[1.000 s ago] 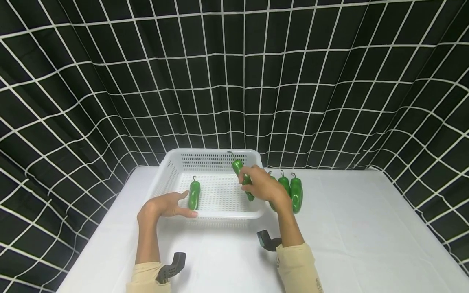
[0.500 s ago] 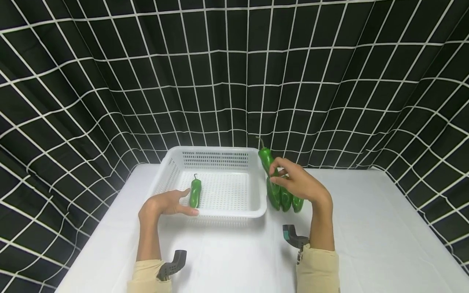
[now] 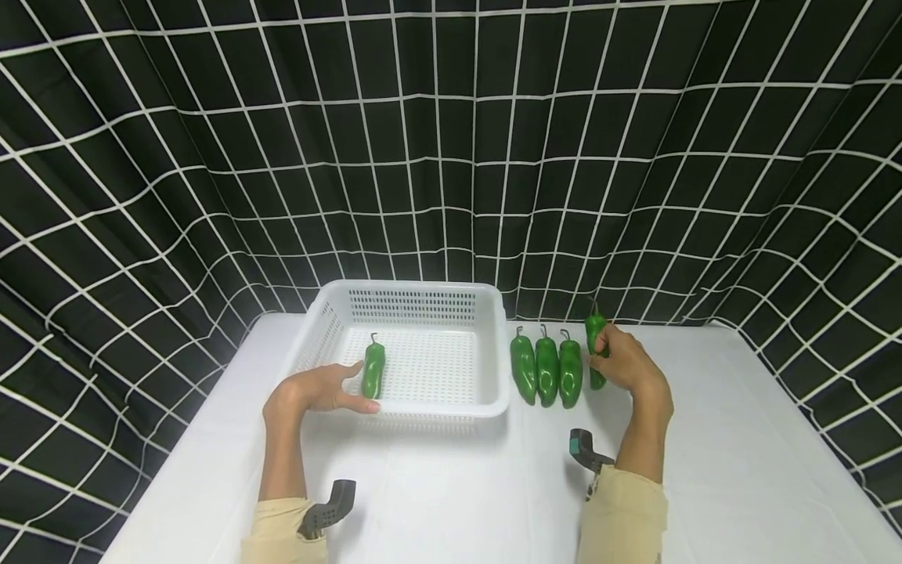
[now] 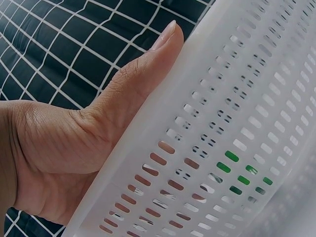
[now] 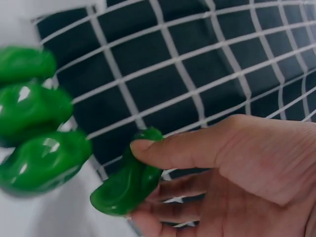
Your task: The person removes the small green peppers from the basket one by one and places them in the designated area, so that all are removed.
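Observation:
My left hand point(image 3: 317, 389) grips the near-left wall of a white plastic basket point(image 3: 437, 410), its thumb along the rim; in the left wrist view its fingers show through the slots from behind the wall. One green chili pepper point(image 3: 373, 370) lies inside the basket beside that hand, stem pointing away. My right hand point(image 3: 630, 366) pinches another green chili pepper point(image 3: 594, 325) between thumb and fingers, close over the table. In the right wrist view the held pepper point(image 5: 121, 190) points its tip toward the table. Three more green peppers point(image 3: 546, 370) lie side by side between basket and right hand.
A white-covered table point(image 3: 719, 439) lies under everything. Black cloth with a white grid point(image 3: 451, 141) hangs behind and on both sides, meeting the table's back edge. Dark camera mounts point(image 3: 331, 511) stick out from both sleeves.
My right hand has carried the pepper out from over the basket, rightward past the row of three, and lowered it at the row's right side. The left hand stays at the basket.

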A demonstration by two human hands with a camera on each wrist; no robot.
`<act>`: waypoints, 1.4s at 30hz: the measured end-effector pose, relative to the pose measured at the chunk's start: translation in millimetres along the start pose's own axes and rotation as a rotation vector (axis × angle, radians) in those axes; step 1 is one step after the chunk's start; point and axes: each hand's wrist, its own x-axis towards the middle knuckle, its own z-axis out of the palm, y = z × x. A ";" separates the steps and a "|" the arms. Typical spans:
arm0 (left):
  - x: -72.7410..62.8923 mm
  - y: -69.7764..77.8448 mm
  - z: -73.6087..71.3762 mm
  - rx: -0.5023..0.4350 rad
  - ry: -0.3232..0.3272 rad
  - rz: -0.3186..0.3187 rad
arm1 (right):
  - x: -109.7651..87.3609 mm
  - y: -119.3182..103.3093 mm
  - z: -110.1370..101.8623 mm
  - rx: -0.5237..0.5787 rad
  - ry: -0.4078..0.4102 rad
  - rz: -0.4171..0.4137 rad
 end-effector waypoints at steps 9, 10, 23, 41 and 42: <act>0.0 -1.2 -1.1 0.001 -0.002 -0.009 | 3.1 24.4 11.6 0.068 -0.135 0.193; 0.1 -1.2 -1.1 -0.001 -0.001 -0.011 | 3.5 24.8 12.8 0.069 -0.137 0.196; 1.3 -0.7 -0.6 -0.011 -0.002 -0.008 | 6.3 22.7 17.8 0.021 -0.165 0.216; 2.5 -1.6 0.2 -0.006 0.000 -0.017 | 6.9 24.6 19.6 0.046 -0.153 0.233; 2.4 -1.6 0.2 -0.007 0.002 -0.017 | 6.8 24.4 19.2 0.043 -0.153 0.230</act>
